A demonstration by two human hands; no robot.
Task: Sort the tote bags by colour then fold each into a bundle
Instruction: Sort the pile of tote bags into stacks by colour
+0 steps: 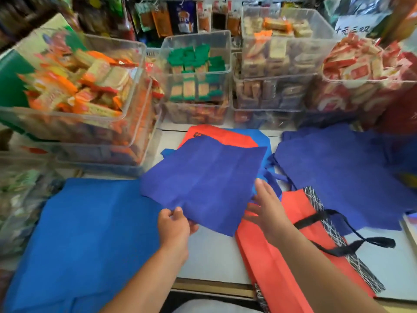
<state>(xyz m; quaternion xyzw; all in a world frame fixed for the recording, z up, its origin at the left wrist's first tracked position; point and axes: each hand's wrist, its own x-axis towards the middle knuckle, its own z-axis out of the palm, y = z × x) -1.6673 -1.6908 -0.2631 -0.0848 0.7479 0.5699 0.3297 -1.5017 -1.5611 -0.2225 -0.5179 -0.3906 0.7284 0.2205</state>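
Bags are spread over a white table point(209, 256). A navy bag point(203, 177) is held at the middle of it, with its near edge raised a little off the surface. That edge is pinched by the left hand point(173, 224), thumb on top and fingers curled beneath the cloth. The right hand point(266, 206) is kept open, fingers straight and spread, just at the bag's right edge. Nothing is gripped by it, and whether the cloth is touched cannot be told.

A red bag point(270, 263) is laid flat beneath the right forearm, running from the navy bag's near right corner to the table's front edge. A black handle point(338, 247) is looped across it, and a black panel point(327, 222) streaked with white lines is seen along its right side.

A blue bag point(90, 233) is spread at the left. Its far right corner is overlapped by the navy bag, and it is crossed by the left forearm. A second navy bag point(349, 172) is laid out at the right, beside the red bag.

Behind the held bag, a far red bag point(216, 134) with black print is partly covered by it, and a far blue bag point(259, 136) is seen beneath that.

Clear bins point(85, 86) of wrapped snacks are stacked along the back of the table.
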